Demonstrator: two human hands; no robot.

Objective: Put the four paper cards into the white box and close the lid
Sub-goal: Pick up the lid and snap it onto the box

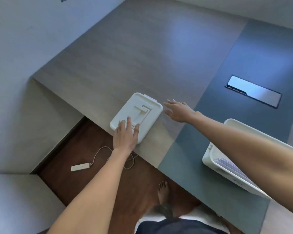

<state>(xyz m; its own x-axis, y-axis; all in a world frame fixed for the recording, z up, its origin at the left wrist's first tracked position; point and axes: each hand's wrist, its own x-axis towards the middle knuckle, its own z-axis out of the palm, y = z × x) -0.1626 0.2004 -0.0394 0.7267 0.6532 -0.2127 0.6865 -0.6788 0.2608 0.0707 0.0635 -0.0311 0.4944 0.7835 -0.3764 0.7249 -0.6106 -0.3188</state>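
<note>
White lid [136,114] is lying at centre frame on the surface [125,65], left hand [125,134] resting flat, fingers spread, on its near end; right hand [178,110] is hovering open just beside it, box [210,159] holding cards [230,166] at lower right.

Head-worn view, steeply down onto table [142,53]
</note>
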